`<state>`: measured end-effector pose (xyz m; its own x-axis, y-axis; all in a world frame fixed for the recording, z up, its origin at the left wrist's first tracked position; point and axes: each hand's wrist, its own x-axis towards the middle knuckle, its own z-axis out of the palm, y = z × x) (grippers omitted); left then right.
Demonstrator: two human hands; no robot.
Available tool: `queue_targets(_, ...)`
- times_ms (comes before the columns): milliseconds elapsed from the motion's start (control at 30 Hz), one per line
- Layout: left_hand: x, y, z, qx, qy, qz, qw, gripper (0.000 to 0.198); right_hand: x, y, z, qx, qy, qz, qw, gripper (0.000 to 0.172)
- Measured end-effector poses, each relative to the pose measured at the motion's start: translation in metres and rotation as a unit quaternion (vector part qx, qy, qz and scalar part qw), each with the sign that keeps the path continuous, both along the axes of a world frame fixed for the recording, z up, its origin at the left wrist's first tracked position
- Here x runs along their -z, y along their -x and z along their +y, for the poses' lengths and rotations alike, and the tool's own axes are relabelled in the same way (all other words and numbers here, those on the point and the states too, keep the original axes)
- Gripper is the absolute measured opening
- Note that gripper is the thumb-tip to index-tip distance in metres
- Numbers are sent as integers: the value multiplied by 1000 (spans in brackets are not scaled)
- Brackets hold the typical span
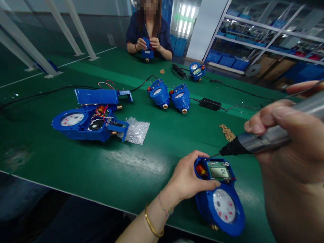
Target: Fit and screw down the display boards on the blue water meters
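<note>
- The left hand (186, 175) gripped a blue meter (224, 204) on the desk (141, 179) by its side.
- The right hand (301, 162) was wrapped round a screwdriver (255, 140), its bit at the meter's far end; I couldn't tell whether they touched.
- Beyond the meter lay loose screws (228, 134).
- Well left of the meter lay an opened unit (76, 131), a bag (138, 131) beside it.
- Far beyond the meter, a person (164, 28) held a blue piece (147, 54) in both hands.
</note>
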<state>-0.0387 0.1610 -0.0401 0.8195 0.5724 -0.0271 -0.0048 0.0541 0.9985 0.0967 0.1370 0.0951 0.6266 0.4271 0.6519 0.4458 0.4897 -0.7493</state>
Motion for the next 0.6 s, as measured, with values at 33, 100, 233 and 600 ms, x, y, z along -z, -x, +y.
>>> queue_targets(33,0,0,0,-2,0,2,1000,58,2,-1,0,-15,-9,-5,1000,24)
queue_targets(100,-1,0,0,-5,-1,3,1000,57,5,-2,1,-25,-22,-9,999,25)
queue_targets(233,-1,0,-1,-9,-7,0,1000,57,7,0,0,-35,-29,-6,999,24)
queue_targets(600,-1,-2,-2,-17,-20,-6,1000,53,8,6,-6,-68,10,-31,997,31)
